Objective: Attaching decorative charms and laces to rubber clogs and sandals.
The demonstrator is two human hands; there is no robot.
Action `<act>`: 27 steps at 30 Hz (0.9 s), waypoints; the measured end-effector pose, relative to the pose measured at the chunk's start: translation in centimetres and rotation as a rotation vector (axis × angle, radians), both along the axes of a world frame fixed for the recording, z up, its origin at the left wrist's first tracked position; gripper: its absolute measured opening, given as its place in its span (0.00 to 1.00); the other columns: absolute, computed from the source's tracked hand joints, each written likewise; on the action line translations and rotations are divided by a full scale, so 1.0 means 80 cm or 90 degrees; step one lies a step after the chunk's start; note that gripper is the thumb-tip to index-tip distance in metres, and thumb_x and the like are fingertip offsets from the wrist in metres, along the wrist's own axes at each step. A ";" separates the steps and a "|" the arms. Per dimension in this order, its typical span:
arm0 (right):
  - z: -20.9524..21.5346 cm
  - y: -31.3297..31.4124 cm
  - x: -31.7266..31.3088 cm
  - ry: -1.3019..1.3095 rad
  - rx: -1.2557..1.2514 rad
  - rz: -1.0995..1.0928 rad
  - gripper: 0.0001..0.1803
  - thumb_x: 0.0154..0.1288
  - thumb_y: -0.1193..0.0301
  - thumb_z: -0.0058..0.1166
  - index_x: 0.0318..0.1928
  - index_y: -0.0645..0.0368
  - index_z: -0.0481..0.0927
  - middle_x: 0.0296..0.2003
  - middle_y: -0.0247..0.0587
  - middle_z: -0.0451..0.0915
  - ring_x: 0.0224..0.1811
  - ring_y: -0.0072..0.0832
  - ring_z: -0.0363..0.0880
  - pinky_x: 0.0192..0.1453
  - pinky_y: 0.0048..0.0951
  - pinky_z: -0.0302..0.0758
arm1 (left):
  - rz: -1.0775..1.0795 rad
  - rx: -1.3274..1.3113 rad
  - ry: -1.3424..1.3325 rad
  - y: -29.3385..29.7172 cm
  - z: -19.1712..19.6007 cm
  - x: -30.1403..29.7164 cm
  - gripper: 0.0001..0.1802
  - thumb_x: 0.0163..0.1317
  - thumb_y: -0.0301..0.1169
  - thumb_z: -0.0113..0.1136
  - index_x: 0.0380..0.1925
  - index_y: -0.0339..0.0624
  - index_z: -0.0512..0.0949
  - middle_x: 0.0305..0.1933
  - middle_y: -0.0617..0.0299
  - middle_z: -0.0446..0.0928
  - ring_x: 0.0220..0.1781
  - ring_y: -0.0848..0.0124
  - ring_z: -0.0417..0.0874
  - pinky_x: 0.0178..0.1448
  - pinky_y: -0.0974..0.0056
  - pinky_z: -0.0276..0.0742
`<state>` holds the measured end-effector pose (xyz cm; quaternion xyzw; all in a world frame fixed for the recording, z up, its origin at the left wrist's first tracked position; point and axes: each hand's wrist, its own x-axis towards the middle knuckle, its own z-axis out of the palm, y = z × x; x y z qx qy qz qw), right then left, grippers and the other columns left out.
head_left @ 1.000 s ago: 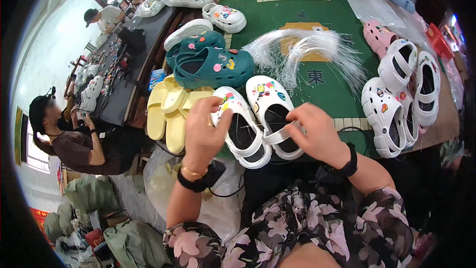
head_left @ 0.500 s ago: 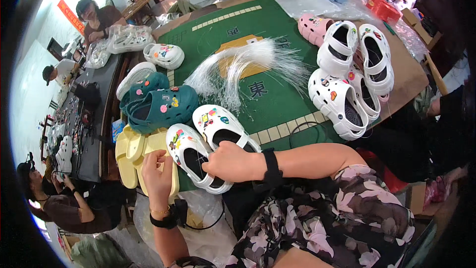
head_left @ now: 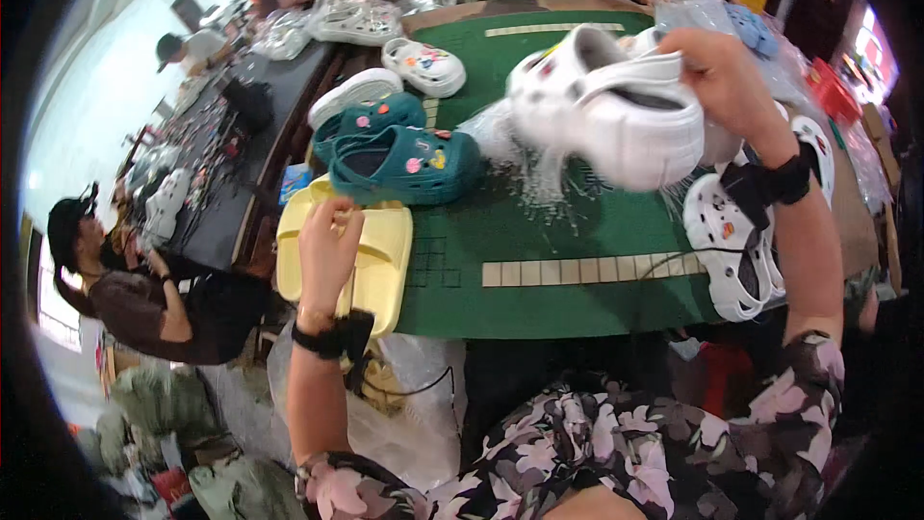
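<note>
My right hand (head_left: 724, 77) holds a pair of white clogs (head_left: 608, 106) lifted above the green table mat (head_left: 539, 241), soles toward me and blurred by motion. My left hand (head_left: 327, 252) rests on a pair of pale yellow clogs (head_left: 380, 260) at the table's near left corner, fingers loosely spread on the left clog. Just beyond the yellow clogs lies a teal pair with small charms (head_left: 404, 164). A bundle of thin white plastic ties (head_left: 525, 149) lies on the mat under the lifted clogs.
More white clogs (head_left: 736, 246) lie at the right edge under my right forearm. Another white decorated clog (head_left: 423, 65) and bagged clogs (head_left: 351, 19) sit at the far left. Other people sit at the left (head_left: 135, 279) and far side. A row of tiles (head_left: 587, 270) crosses the mat.
My right hand has lifted the white pair off the near edge, up and to the right. My left hand has moved onto the yellow clogs. The camera view has swung.
</note>
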<state>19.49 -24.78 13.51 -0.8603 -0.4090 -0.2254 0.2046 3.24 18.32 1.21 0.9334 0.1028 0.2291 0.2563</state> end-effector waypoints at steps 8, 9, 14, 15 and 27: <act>-0.101 -0.095 0.138 -0.142 -0.423 -0.349 0.05 0.55 0.72 0.53 0.30 0.53 0.83 0.29 0.45 0.81 0.38 0.42 0.81 0.40 0.44 0.72 | 0.052 0.284 -0.075 0.081 -0.012 0.123 0.19 0.51 0.32 0.64 0.44 0.40 0.77 0.44 0.51 0.76 0.50 0.52 0.77 0.54 0.52 0.74; -0.130 -0.111 0.144 -0.121 -0.470 -0.362 0.06 0.54 0.71 0.53 0.30 0.51 0.83 0.30 0.45 0.81 0.38 0.42 0.81 0.41 0.45 0.72 | 0.053 0.284 -0.080 0.081 -0.013 0.134 0.19 0.51 0.32 0.64 0.44 0.40 0.77 0.44 0.51 0.76 0.50 0.52 0.77 0.54 0.52 0.74; -0.159 -0.102 0.109 0.070 -0.423 -0.340 0.10 0.50 0.74 0.59 0.36 0.52 0.84 0.39 0.44 0.80 0.46 0.43 0.77 0.48 0.45 0.72 | 0.131 0.352 0.165 0.101 -0.015 0.173 0.29 0.44 0.39 0.69 0.49 0.44 0.76 0.51 0.55 0.77 0.57 0.55 0.75 0.58 0.49 0.74; -0.154 -0.100 0.096 0.074 -0.422 -0.344 0.10 0.50 0.74 0.59 0.36 0.52 0.84 0.39 0.44 0.80 0.46 0.43 0.77 0.48 0.45 0.72 | 0.131 0.329 0.237 0.101 -0.013 0.184 0.31 0.44 0.40 0.70 0.50 0.44 0.75 0.53 0.55 0.76 0.59 0.54 0.75 0.59 0.49 0.73; -0.125 -0.090 -0.121 0.154 -0.135 -0.077 0.13 0.51 0.73 0.62 0.39 0.59 0.80 0.46 0.46 0.78 0.49 0.44 0.76 0.53 0.40 0.73 | -0.133 0.008 0.231 0.187 -0.038 0.252 0.39 0.33 0.39 0.77 0.49 0.34 0.77 0.46 0.48 0.82 0.51 0.57 0.82 0.57 0.59 0.74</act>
